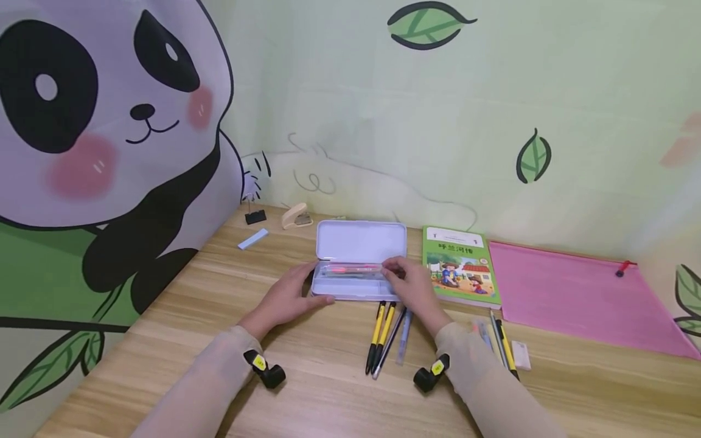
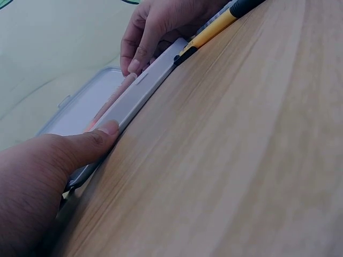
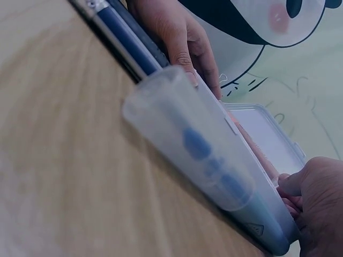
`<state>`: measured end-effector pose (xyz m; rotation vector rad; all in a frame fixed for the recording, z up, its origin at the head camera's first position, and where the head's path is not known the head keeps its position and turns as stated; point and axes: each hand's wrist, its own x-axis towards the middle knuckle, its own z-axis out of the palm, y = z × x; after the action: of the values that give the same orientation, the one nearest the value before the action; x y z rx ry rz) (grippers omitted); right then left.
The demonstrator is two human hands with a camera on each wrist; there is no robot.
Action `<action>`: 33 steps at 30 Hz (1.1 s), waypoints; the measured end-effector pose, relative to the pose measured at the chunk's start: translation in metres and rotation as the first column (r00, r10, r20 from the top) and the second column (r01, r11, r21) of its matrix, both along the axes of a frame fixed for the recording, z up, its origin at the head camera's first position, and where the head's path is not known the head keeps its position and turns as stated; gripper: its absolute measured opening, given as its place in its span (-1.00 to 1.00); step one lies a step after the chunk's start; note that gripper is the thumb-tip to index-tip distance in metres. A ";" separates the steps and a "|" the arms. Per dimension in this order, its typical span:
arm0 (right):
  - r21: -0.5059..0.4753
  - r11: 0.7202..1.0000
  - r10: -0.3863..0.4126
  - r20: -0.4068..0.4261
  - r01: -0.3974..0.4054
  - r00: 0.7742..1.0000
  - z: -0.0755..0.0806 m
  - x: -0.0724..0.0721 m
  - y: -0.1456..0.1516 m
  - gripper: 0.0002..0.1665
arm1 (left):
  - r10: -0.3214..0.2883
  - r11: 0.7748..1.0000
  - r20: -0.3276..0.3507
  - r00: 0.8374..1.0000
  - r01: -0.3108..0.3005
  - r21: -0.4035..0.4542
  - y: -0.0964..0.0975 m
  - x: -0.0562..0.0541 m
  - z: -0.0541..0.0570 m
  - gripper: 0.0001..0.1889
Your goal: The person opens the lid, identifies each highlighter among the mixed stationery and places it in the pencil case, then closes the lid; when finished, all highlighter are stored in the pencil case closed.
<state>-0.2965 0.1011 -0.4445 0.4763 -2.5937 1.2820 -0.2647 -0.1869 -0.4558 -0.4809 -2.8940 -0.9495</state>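
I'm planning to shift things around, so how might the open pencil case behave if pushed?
The pencil case would probably slide stiffly, since its straight walls look rigid. Rolling seems unlikely, given its flat, boxy shape. Its open lid might swing, being joined along the back edge.

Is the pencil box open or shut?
The pencil box is open: its lid is tipped back behind it, and you can see a pinkish pen inside.

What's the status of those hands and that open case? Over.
Left hand gripping pencil case. Right hand pinching pinkish pen in it. Lid open; loose pens in front, not blocking.
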 end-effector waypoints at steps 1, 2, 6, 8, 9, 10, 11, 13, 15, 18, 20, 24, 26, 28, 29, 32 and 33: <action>-0.001 1.000 0.001 -0.001 -0.001 1.000 0.000 0.000 0.000 -0.81 | -0.002 1.000 -0.002 1.000 0.002 0.000 0.000 0.000 0.000 0.06; -0.004 1.000 0.002 -0.001 -0.002 1.000 0.001 0.000 0.000 -0.81 | -0.001 1.000 -0.002 1.000 0.001 -0.002 0.000 0.000 0.001 0.06; -0.009 1.000 0.002 0.003 -0.002 1.000 0.002 0.000 0.000 -0.80 | -0.001 1.000 0.004 1.000 0.001 -0.001 0.000 0.000 0.001 0.07; -0.015 1.000 0.002 -0.002 -0.002 1.000 0.002 0.000 0.000 -0.80 | 0.001 1.000 0.006 1.000 -0.001 0.000 0.000 0.000 0.001 0.07; -0.019 1.000 0.000 -0.004 0.000 1.000 0.003 0.000 0.000 -0.80 | 0.004 1.000 0.009 1.000 -0.004 0.000 0.000 0.000 0.001 0.08; -0.024 1.000 -0.002 -0.006 0.002 1.000 0.003 0.000 0.000 -0.80 | 0.005 1.000 0.011 1.000 -0.005 0.002 0.000 0.000 0.002 0.08; -0.031 1.000 -0.003 -0.009 0.003 1.000 0.003 0.000 0.000 -0.80 | 0.006 1.000 0.013 1.000 -0.006 0.004 0.000 0.000 0.002 0.08; -0.043 0.999 -0.003 -0.010 0.003 1.000 0.003 0.000 0.000 -0.80 | 0.004 1.000 0.014 1.000 -0.004 0.005 0.000 0.000 0.002 0.09; -0.056 0.998 -0.002 -0.006 0.002 1.000 0.004 0.001 0.000 -0.80 | 0.005 1.000 0.020 1.000 -0.005 0.005 0.001 0.000 0.002 0.08; -0.074 0.997 -0.001 0.001 0.001 1.000 0.006 0.002 -0.001 -0.79 | 0.006 1.000 0.024 1.000 -0.007 0.006 0.000 0.001 0.002 0.08; -0.087 0.996 -0.002 0.004 0.002 1.000 0.008 0.003 -0.001 -0.79 | 0.009 1.000 0.025 1.000 -0.009 0.006 0.000 0.000 0.002 0.07; -0.113 0.994 0.008 0.025 -0.005 1.000 0.014 0.006 -0.001 -0.76 | 0.009 1.000 0.016 1.000 -0.009 0.001 -0.001 0.000 0.001 0.07; -0.109 0.994 0.016 0.026 -0.013 1.000 0.019 0.008 0.000 -0.76 | 0.011 1.000 0.017 1.000 -0.011 0.000 -0.001 0.000 0.000 0.06; -0.111 0.993 0.032 0.008 -0.031 0.999 0.025 0.012 0.000 -0.75 | 0.005 1.000 0.010 1.000 -0.005 0.002 -0.001 0.000 -0.001 0.07; -0.108 0.993 0.039 -0.004 -0.040 0.999 0.029 0.013 0.001 -0.76 | 0.005 1.000 0.011 1.000 -0.005 0.003 -0.001 0.000 -0.001 0.07; -0.106 0.992 0.071 -0.034 -0.074 0.997 0.040 0.019 0.003 -0.78 | 0.000 1.000 0.005 1.000 0.000 0.007 -0.001 0.000 0.000 0.07; -0.101 0.991 0.081 -0.035 -0.084 0.996 0.044 0.021 0.005 -0.77 | -0.004 1.000 0.000 1.000 0.004 0.009 0.000 0.000 0.001 0.07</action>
<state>-0.2752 0.1057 -0.4005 0.5850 -2.4919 1.4145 -0.2645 -0.1874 -0.4551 -0.4856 -2.8891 -0.9625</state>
